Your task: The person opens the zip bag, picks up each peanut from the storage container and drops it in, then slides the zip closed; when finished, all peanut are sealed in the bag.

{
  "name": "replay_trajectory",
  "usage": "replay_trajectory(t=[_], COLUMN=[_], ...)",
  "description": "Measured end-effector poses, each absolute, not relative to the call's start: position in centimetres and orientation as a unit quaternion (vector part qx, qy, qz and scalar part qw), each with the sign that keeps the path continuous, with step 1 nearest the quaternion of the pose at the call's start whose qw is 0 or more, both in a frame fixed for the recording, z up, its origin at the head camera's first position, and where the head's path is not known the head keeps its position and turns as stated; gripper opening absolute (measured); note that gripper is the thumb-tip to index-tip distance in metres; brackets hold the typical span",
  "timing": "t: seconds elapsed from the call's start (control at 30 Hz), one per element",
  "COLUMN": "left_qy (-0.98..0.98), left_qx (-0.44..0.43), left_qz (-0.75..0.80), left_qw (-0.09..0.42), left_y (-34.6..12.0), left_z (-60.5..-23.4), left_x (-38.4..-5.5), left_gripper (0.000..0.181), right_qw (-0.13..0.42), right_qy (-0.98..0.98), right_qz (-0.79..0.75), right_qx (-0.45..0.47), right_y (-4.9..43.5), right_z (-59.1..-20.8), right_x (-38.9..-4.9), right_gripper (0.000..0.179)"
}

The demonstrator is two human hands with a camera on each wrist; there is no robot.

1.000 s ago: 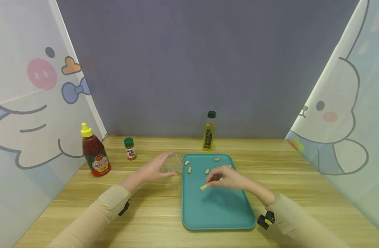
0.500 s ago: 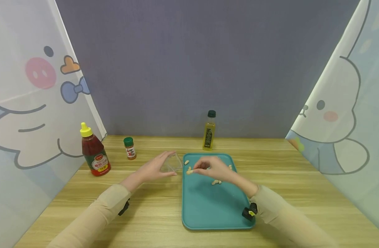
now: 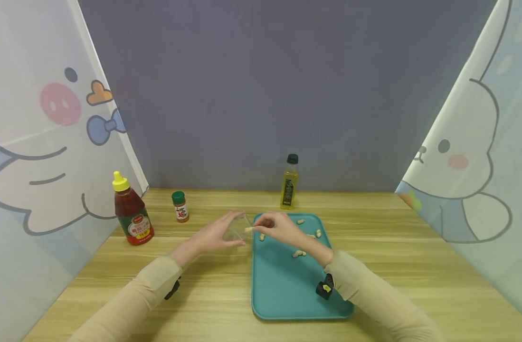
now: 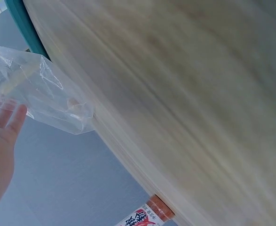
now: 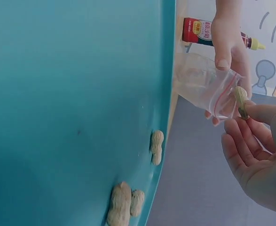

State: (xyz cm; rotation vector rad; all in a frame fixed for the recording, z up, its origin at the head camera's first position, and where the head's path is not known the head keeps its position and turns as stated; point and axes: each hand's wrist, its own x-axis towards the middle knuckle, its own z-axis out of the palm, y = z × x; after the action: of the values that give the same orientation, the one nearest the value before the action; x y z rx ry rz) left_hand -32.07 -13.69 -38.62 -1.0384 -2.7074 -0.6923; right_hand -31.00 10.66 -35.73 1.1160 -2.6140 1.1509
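Note:
A clear zip-lock bag (image 5: 199,84) stands beside the tray's left edge, its red-lined mouth toward the right. My left hand (image 3: 213,236) holds it, thumb and fingers spread around the mouth. Right at that mouth, my right hand (image 3: 282,230) pinches a peanut (image 5: 240,96) between thumb and fingertips. In the left wrist view the bag (image 4: 48,89) shows a small pale shape near its bottom. Under the right arm lies a teal tray (image 3: 301,299) with several peanuts, among them one peanut (image 5: 157,147) by the rim; the right hand hides part of the tray's far left corner.
Behind the tray stands an oil bottle (image 3: 289,187). A small green-capped spice jar (image 3: 181,209) and a ketchup bottle (image 3: 134,213) with a yellow cap are at the left. A grey panel (image 3: 261,95) rises behind the wooden table (image 3: 209,299).
My right hand has carried the peanut leftward and away from me, from over the tray to the bag's mouth. The left hand and the bag have stayed about where they were.

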Motion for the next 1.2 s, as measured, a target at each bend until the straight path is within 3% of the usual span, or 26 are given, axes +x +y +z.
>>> replay_trajectory(t=[0.37,1.2], left_qy=[-0.908,-0.908], left_qx=[-0.342,-0.338], left_qz=[-0.229,-0.231], left_qw=[0.078,0.086], left_y=[-13.7,-13.8], left_z=[-38.6,-38.9], left_x=[-31.9,-32.3], left_gripper=[0.086,0.082], right_qw=[0.058,0.019], right_qy=[-0.862,-0.854], right_qz=[0.343,0.352], right_qx=[0.367,0.383], right_y=[9.6,10.9], right_z=[-36.2,-35.6], right_x=[-31.3,-31.3], right_gripper=[0.013,0.018])
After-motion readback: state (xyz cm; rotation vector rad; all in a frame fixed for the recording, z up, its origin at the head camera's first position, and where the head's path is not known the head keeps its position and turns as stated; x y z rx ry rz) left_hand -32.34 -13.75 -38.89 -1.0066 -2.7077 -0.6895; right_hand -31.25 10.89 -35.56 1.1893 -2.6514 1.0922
